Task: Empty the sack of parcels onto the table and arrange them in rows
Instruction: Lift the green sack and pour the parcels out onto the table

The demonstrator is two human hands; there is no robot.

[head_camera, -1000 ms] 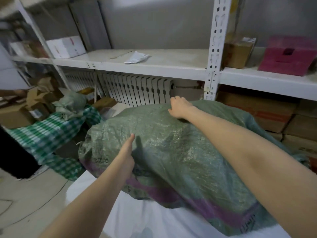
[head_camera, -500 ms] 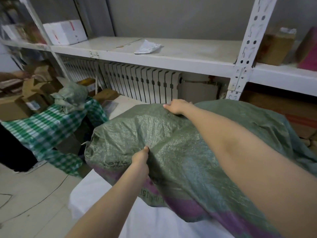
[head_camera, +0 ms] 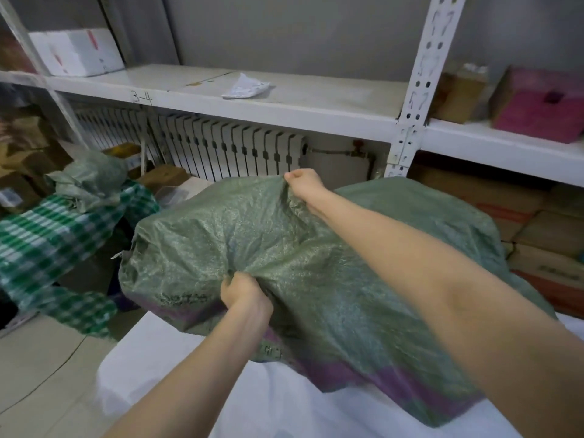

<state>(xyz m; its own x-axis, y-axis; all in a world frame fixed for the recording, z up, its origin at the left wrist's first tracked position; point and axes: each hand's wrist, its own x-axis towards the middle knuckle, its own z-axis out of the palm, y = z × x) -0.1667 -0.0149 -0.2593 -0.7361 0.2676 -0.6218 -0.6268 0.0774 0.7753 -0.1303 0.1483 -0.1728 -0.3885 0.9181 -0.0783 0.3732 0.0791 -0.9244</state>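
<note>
White metal shelving (head_camera: 284, 112) runs along the grey wall, with a radiator (head_camera: 221, 150) beneath it. On the white-covered table (head_camera: 284, 406) lies the bulging green woven sack (head_camera: 331, 279). The left hand (head_camera: 245, 295) is fisted around a bunch of sack fabric at its near side; the right hand (head_camera: 305, 184) pinches a fold at its far top edge.
</note>
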